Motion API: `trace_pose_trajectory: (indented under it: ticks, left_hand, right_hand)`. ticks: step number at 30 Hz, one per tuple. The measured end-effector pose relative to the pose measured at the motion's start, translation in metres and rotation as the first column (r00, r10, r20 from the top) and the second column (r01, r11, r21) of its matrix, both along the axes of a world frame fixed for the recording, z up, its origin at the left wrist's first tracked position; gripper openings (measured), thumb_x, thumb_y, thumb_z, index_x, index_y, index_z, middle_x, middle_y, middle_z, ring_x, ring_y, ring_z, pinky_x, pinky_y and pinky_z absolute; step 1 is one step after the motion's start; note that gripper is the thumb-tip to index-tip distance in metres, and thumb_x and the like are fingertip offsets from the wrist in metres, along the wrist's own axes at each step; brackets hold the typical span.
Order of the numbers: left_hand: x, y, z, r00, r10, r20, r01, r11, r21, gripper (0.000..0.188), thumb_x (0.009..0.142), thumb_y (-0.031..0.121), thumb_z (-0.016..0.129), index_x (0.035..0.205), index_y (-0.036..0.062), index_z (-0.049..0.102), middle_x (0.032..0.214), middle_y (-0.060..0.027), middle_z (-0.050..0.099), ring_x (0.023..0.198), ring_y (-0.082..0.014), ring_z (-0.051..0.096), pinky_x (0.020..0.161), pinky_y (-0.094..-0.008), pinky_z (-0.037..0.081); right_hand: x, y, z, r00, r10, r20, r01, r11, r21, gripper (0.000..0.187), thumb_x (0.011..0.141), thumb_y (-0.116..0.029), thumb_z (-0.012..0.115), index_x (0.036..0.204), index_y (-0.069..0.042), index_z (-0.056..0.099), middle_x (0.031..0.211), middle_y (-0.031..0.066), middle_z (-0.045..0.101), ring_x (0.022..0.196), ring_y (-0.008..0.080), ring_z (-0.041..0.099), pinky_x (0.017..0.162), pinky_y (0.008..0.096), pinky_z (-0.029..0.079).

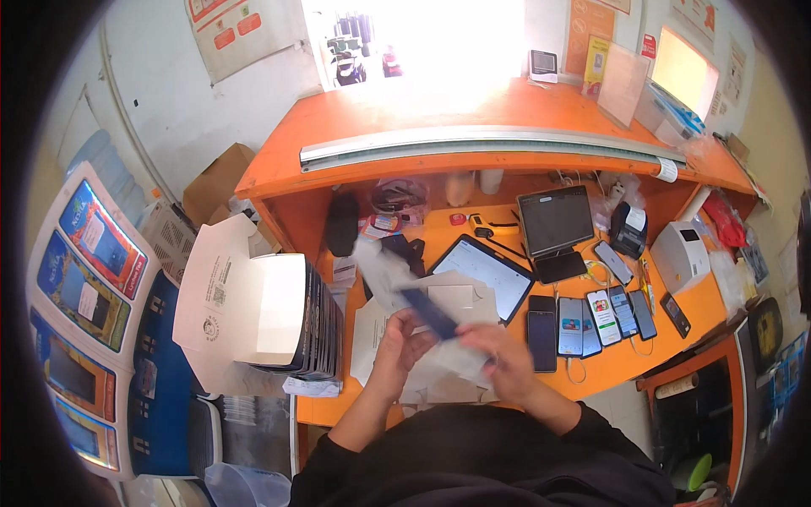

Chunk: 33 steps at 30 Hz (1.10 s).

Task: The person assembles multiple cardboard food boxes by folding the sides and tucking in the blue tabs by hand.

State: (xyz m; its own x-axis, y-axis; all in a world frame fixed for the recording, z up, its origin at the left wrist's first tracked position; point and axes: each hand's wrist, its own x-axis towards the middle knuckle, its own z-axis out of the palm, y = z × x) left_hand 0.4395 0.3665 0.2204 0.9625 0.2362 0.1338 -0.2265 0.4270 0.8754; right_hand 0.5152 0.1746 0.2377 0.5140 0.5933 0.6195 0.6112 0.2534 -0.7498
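Head-worn fisheye, facing forward and down, close above the desk (pixel 606 365)

The right hand (pixel 500 353), the dark flat item (pixel 432 317) it touches and the white sheet (pixel 382 269) are blurred, the item's kind unclear. Glare hides most of the bright opening (pixel 460 46); the upper edge crops a wall poster (pixel 241 34).

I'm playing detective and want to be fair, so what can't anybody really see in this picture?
All in the head view:
- Dark blue thing between the hands: motion blur hides what it is.
- Right hand: motion blur smears its fingers.
- Lying tablet: its screen details are too small.
- Bright opening: glare hides most of what's outside.
- Black clothing: cut off by the lower edge.
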Motion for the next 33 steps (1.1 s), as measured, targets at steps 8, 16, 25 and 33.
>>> trace_pose_trajectory:
  ticks: [8,16,25,33]
  left_hand:
    - [-0.003,-0.002,-0.007,0.992,-0.038,-0.123,0.009,0.974,-0.226,0.033,0.101,0.026,0.047,0.12,0.0006,0.054,0.112,-0.0099,0.064,0.104,-0.0203,0.064,0.091,-0.0374,0.05]
    - [-0.006,-0.023,-0.022,0.948,-0.275,-0.161,0.228,0.938,-0.262,0.033,0.102,0.024,0.047,0.12,-0.0025,0.054,0.114,-0.0134,0.063,0.104,-0.0229,0.064,0.097,-0.0392,0.05]
    - [-0.008,-0.017,-0.033,0.987,0.028,-0.156,-0.002,0.986,0.166,0.03,0.102,0.019,0.045,0.12,-0.003,0.054,0.102,-0.0042,0.065,0.089,-0.0103,0.06,0.078,-0.0278,0.048]
    - [-0.025,-0.002,-0.042,0.974,0.109,-0.201,0.121,0.5,0.858,0.025,0.097,0.027,0.054,0.108,0.0064,0.063,0.075,-0.0167,0.065,0.067,-0.0302,0.065,0.064,-0.0365,0.05]
  right_hand:
    - [-0.014,0.001,0.01,0.942,-0.011,0.334,0.066,0.986,-0.152,0.045,0.079,-0.028,0.072,0.121,-0.014,0.064,0.121,0.0102,0.055,0.128,0.0381,0.045,0.109,0.0584,0.028]
    - [-0.012,0.017,0.0,0.879,-0.327,0.346,0.405,0.896,-0.182,0.038,0.084,-0.015,0.069,0.121,-0.01,0.066,0.125,0.0178,0.052,0.109,0.0374,0.051,0.095,0.0436,0.042]
    - [-0.013,0.02,-0.016,0.921,-0.389,0.033,0.39,0.912,-0.13,0.043,0.094,-0.004,0.047,0.137,-0.002,0.047,0.125,0.0199,0.05,0.098,0.0279,0.053,0.085,0.0353,0.045]
    - [0.043,0.006,-0.035,0.898,-0.433,-0.083,0.388,0.865,-0.318,0.027,0.087,-0.008,0.065,0.114,-0.007,0.066,0.084,0.0058,0.051,0.071,0.0129,0.05,0.065,0.0259,0.045]
